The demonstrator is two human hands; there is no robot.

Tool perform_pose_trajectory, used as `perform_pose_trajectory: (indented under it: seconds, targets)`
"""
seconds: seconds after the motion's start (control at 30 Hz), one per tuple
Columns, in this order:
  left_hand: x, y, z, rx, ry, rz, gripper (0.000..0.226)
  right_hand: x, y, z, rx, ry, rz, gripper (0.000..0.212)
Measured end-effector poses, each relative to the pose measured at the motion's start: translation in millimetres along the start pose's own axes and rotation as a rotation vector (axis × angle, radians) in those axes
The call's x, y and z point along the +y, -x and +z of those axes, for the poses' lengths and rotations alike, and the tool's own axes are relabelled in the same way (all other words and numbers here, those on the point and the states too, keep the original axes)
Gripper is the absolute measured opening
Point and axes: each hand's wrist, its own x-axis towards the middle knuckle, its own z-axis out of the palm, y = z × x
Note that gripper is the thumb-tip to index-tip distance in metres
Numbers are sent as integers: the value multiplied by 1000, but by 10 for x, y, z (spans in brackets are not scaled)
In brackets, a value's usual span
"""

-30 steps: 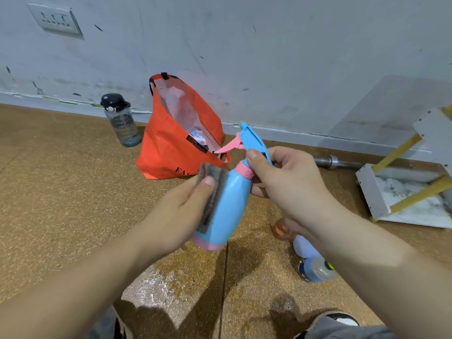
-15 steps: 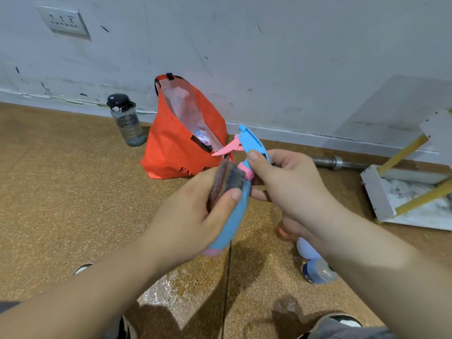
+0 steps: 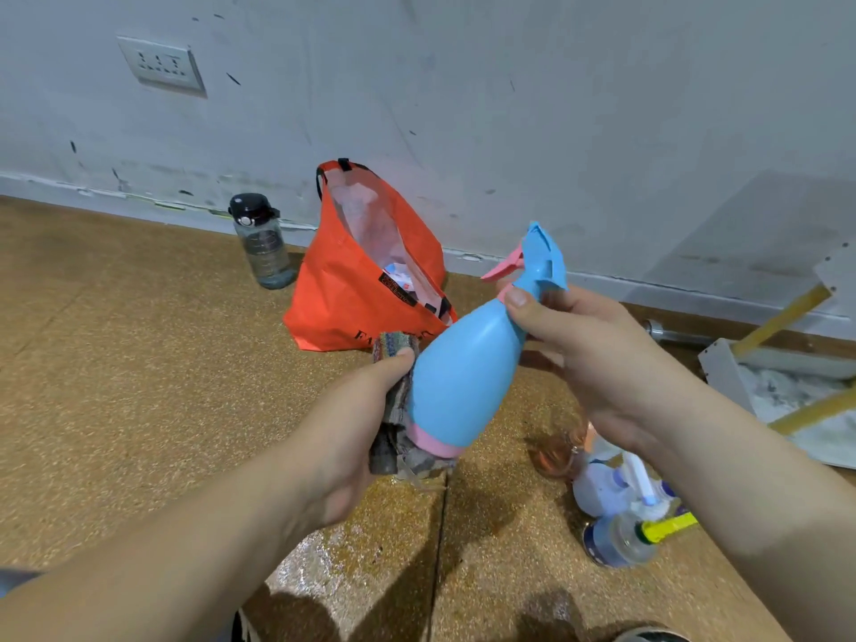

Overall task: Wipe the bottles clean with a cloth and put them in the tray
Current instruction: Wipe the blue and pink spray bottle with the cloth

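Two hands on bottle point(image 3: 463, 377), mid-air, centre: right hand point(image 3: 597, 359), fingers clamped round neck; left hand point(image 3: 343, 433) pinches cloth point(image 3: 393, 346) to its left side. Prob. light, stiff plastic, slippery if wet; neck grips best.

my spray bottle point(image 3: 463, 377): sky blue, pink trigger and base band | my cloth point(image 3: 393, 349): multicolour stripes | bag point(image 3: 343, 298): orange | floor point(image 3: 116, 363): speckled tan | water bottle point(image 3: 266, 252): grey, black cap

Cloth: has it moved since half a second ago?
Yes. The cloth slid down the bottle toward its base, now mostly below the bag's bottom edge.
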Motion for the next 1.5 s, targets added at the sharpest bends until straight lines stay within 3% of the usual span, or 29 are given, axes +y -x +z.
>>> perform_pose_trajectory:
  seconds: [0.13,0.17,0.23,0.3,0.4,0.57,0.63,0.7,0.77,0.93,1.0,1.07,1.13,1.17,1.2,1.27,1.33,1.4,1.5]
  targets:
    - [63,32,-45,-106,-21,-88,37,-113,29,-69,-188,-4,-19,28]
    - [43,65,-93,-172,5,-40,38,-115,34,-77,-196,6,-26,30]
    - [-4,-12,-168,-79,197,-5,40,-88,39,-65,-171,27,-29,35]
    - [-27,-6,-178,-28,184,12,30,-23,37,-22,-100,49,-4,40]
    - [42,1,-20,104,-47,25,40,78,51,71,21,15,78,37]
    - [-53,144,112,103,-354,430,36,106,56,145,101,-57,191,21]
    - [-133,179,88,31,-832,692,39,134,96,204,102,-53,229,22]
    - [-245,148,79,75,-1268,898,56,222,176,309,88,-31,244,27]
    - [-255,159,114,113,-1394,924,66,289,243,397,108,-67,239,31]
    - [-159,-52,-61,118,-1285,962,59,223,159,310,167,-63,154,34]
    - [-143,-76,-107,115,-1078,822,39,156,73,206,222,-112,137,35]
    - [-196,-37,-63,84,-667,537,24,114,12,116,274,-150,139,34]
    - [-210,12,2,64,-359,304,24,135,1,90,292,-149,155,31]
    - [-217,26,28,66,-335,294,25,161,13,103,291,-147,161,30]
    - [-229,23,33,91,-399,368,25,187,31,129,289,-149,165,30]
    - [-238,17,16,161,-794,695,24,214,82,194,267,-166,174,29]
    - [-262,34,40,190,-1224,978,44,237,141,261,213,-178,193,32]
    - [-283,43,57,175,-1425,1084,60,289,195,329,175,-149,216,35]
    - [-205,-49,-31,105,-1440,1127,64,282,195,367,190,-106,222,34]
